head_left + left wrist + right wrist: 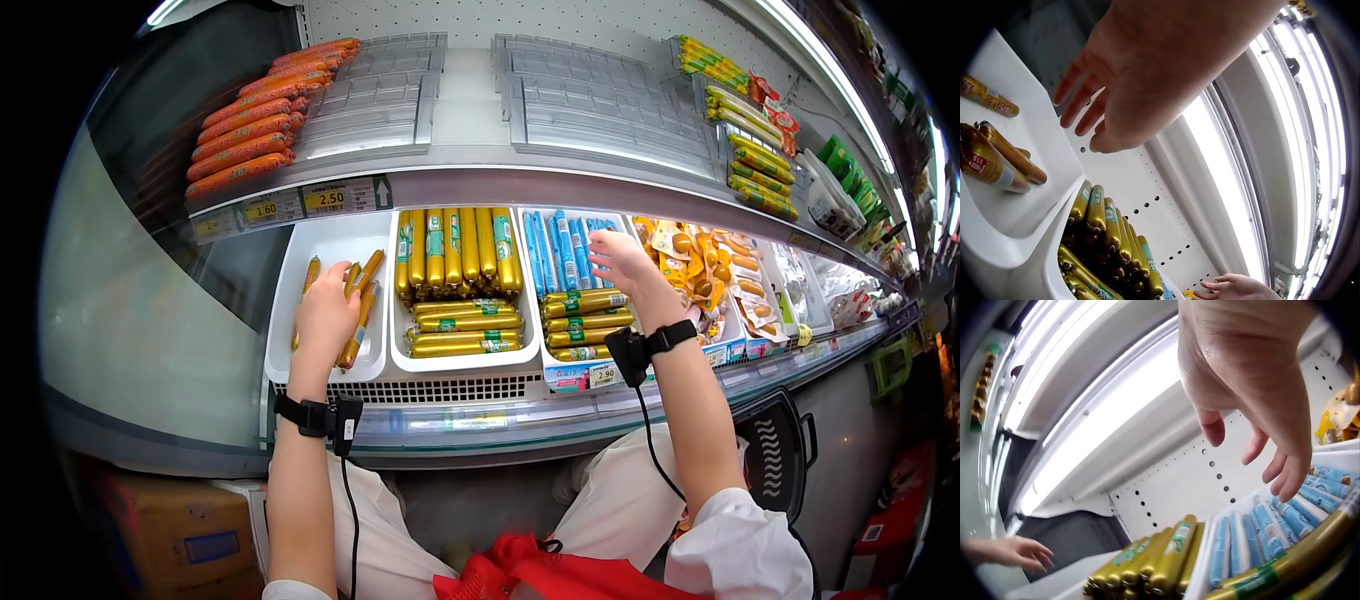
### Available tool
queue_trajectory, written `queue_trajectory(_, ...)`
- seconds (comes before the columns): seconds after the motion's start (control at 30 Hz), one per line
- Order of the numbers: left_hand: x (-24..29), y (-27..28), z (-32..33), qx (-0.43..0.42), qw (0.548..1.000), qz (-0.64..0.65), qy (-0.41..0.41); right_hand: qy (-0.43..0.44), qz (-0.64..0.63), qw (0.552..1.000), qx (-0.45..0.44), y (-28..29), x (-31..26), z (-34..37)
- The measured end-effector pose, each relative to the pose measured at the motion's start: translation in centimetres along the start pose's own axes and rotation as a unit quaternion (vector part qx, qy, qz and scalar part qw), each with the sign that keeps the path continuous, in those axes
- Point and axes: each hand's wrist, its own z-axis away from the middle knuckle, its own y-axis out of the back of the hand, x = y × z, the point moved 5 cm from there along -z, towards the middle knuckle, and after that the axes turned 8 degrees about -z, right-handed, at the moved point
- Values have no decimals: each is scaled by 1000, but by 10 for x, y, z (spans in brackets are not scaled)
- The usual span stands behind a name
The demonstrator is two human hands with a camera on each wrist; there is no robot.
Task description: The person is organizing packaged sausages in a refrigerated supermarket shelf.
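Observation:
My left hand [327, 315] hovers over the leftmost white tray [325, 240], which holds several loose gold-brown sausages [361, 325]. In the left wrist view its fingers [1089, 112] hang relaxed and spread, with nothing between them; the wrapped sausages [1013, 153] lie below, apart from the hand. Over the third tray my right hand [622, 262] is raised above blue-wrapped sausages [566, 250]. The right wrist view shows its fingers [1279, 469] loosely bent and holding nothing, just above the blue sticks [1263, 531]. Several gold sausages [585, 323] lie crosswise at that tray's front.
Between the hands, a white tray [398, 350] is packed with gold sausages [462, 245]. Orange-wrapped snacks [690, 260] fill the bin on the right. Above runs a shelf edge [470, 180] with red sausages [240, 140] at left. A glass rail [480, 430] crosses in front.

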Motion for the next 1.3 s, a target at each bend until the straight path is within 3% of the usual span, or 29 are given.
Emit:
queue_trajectory(0.03,4,3,2,-4,1000,13,-3,-15,142,989,23,-7,0,-8)
queue_trajectory(0.13,0,-1,1,-12,1000,24,-9,-77,359,930,-24,-16,9,-40)
queue_trajectory(0.17,-3,-2,-2,-8,1000,28,-10,-71,447,892,-6,-18,12,-55)
queue_trajectory(0.23,-5,0,-8,5,999,27,-16,-62,516,854,-21,-20,16,-75)
queue_trajectory(0.3,-4,5,-13,-29,998,61,10,-35,615,787,-37,-37,11,-61)
queue_trajectory(0.37,-10,0,-18,-32,997,67,13,-12,627,778,-35,-45,14,-58)
queue_trajectory(0.43,-15,-5,-21,-36,997,70,15,-59,586,807,-37,-41,20,-67)
queue_trajectory(0.47,-15,-4,-20,-22,998,61,3,-36,564,825,-15,-39,14,-64)
queue_trajectory(0.5,-14,-3,-19,-8,999,53,-12,-110,372,922,-20,-32,26,-65)
queue_trajectory(0.67,-1,2,-13,-6,997,65,-28,-90,101,991,-15,-30,25,-29)
queue_trajectory(0.73,11,4,-9,-12,997,74,-35,-88,24,994,-55,-37,28,1)
queue_trajectory(0.8,26,-5,-4,-98,979,171,-56,-69,-37,993,-90,-45,30,39)
queue_trajectory(0.83,34,-7,-1,-97,978,174,-58,-48,-46,991,-114,-50,29,59)
queue_trajectory(0.9,54,-16,7,-138,936,311,-87,-9,-60,983,-172,-61,32,89)
queue_trajectory(0.97,74,-15,20,-240,887,391,-44,34,-49,979,-194,-71,32,113)
queue_trajectory(1.07,89,-9,32,-313,833,454,-44,140,70,967,-202,-88,21,134)
queue_trajectory(1.2,84,-17,36,-302,812,499,-9,121,80,961,-235,-90,18,140)
queue_trajectory(1.27,79,-18,34,-266,768,581,44,65,-64,968,-232,-84,31,130)
queue_trajectory(1.3,81,-16,34,-267,769,580,43,65,-65,968,-232,-79,35,123)
